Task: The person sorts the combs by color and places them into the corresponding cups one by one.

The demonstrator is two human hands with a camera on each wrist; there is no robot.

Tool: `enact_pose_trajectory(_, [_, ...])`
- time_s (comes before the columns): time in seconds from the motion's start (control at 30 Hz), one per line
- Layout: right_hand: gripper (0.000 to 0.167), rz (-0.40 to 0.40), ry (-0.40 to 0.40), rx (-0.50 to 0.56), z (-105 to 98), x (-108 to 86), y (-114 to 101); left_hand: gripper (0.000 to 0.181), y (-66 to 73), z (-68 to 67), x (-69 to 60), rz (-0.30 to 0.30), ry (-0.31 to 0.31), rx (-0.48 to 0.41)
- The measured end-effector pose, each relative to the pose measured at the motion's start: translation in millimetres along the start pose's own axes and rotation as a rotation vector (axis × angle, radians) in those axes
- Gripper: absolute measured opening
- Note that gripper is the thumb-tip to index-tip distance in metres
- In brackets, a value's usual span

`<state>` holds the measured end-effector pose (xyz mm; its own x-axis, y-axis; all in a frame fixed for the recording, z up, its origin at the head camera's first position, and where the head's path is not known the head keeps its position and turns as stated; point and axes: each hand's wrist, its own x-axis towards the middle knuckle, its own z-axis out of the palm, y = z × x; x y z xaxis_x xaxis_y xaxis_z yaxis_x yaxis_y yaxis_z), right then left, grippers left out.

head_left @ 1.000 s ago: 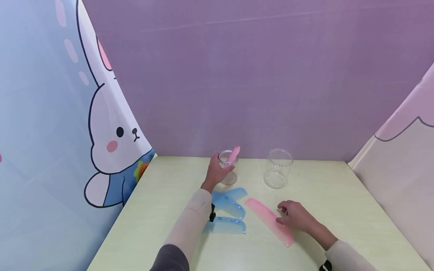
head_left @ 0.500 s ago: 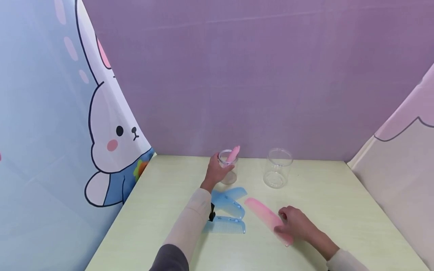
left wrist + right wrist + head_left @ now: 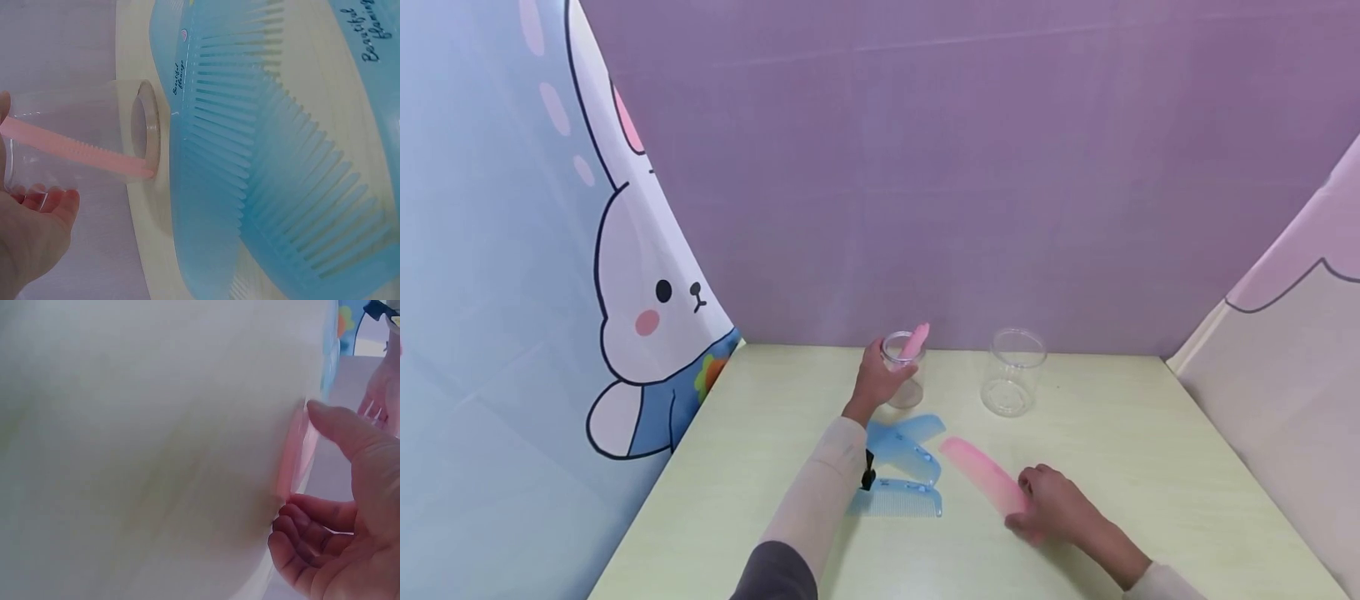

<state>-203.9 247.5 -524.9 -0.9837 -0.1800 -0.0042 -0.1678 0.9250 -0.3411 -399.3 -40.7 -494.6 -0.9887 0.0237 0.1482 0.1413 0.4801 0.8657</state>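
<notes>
My left hand (image 3: 877, 377) grips a clear plastic jar (image 3: 907, 400) upright at the back of the table. A pink comb (image 3: 915, 340) leans inside the jar, its end above the rim; the left wrist view shows its full slant. At the right, my right hand (image 3: 1060, 510) holds the near end of another pink comb (image 3: 979, 473), which lies on the table. Thumb and fingertips meet its two long edges in the right wrist view. Several blue combs (image 3: 209, 137) lie near my left forearm, two of them crossed, with one blue comb (image 3: 902, 500) nearer me, partly hidden.
A second clear jar (image 3: 1011, 387) stands right of the held one, near the back edge. A purple cloth (image 3: 962, 183) hangs behind the pale table (image 3: 1150, 450). Printed cloths hang at both sides, a rabbit (image 3: 655, 308) on the left one.
My right hand has moved slightly toward me and lowered onto the near end of the pink comb, taking hold of its edges. The left hand and its jar have stayed in place.
</notes>
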Motion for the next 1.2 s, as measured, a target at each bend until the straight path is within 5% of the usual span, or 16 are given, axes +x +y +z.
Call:
enact_pose_trajectory(0.5, [0.029, 0.067, 0.047, -0.032, 9.0, -1.0, -7.0, 0.087, -1.6, 0.7, 1.3, 0.002, 0.012, -0.004])
enact_pose_trajectory(1.2, [0.033, -0.045, 0.163, -0.099, 3.0, 4.0, -2.0, 0.088, 1.3, 1.3, -0.7, 0.002, 0.001, -0.025])
